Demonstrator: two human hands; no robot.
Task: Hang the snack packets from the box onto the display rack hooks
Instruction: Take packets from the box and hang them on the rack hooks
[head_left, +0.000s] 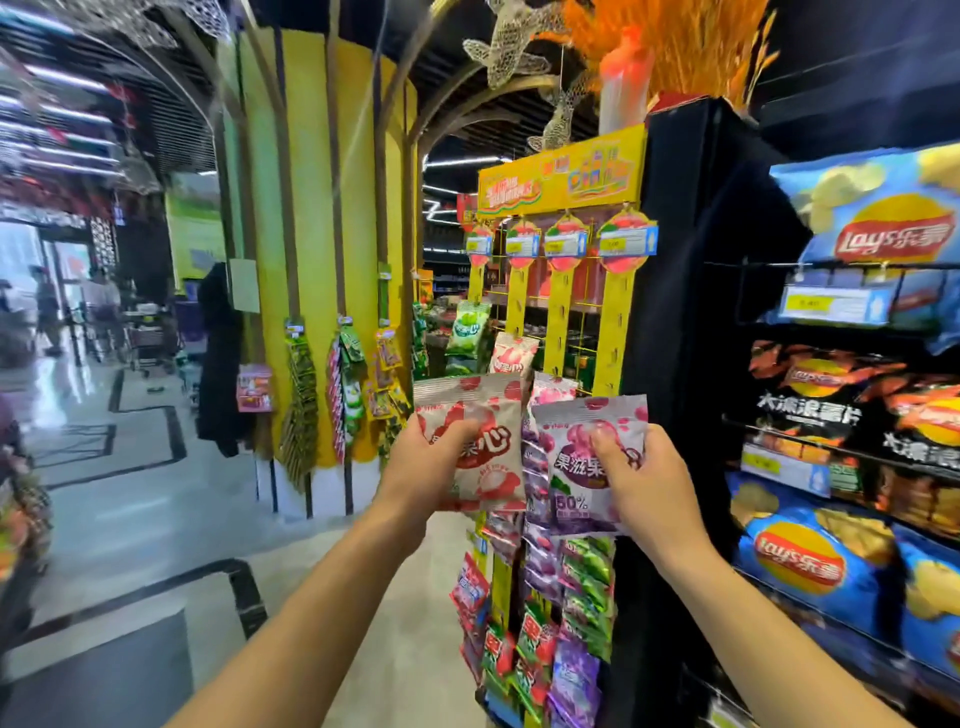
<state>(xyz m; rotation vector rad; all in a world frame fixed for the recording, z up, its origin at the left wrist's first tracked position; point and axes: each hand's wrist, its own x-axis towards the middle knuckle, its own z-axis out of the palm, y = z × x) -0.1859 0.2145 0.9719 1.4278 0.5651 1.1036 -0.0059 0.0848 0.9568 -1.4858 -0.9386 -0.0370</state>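
My left hand (426, 467) grips a red-and-white snack packet (483, 447) by its left side, held up in front of the display rack. Beside it, my right hand (644, 483) grips a purple grape packet (582, 467) by its right side. Both packets sit upright, next to each other, just in front of the yellow display rack (613, 332). The rack's four yellow hanging strips carry a green packet (467, 327) and a red packet (514, 356) higher up, and several red, green and purple packets (561, 623) lower down. No box is in view.
A black shelf side panel (685, 364) stands right of the rack, with shelves of blue crisp bags (810, 561) at far right. A yellow pillar (332, 312) with hanging snack strips stands at left. The tiled aisle floor (130, 467) stretches left; people stand far off.
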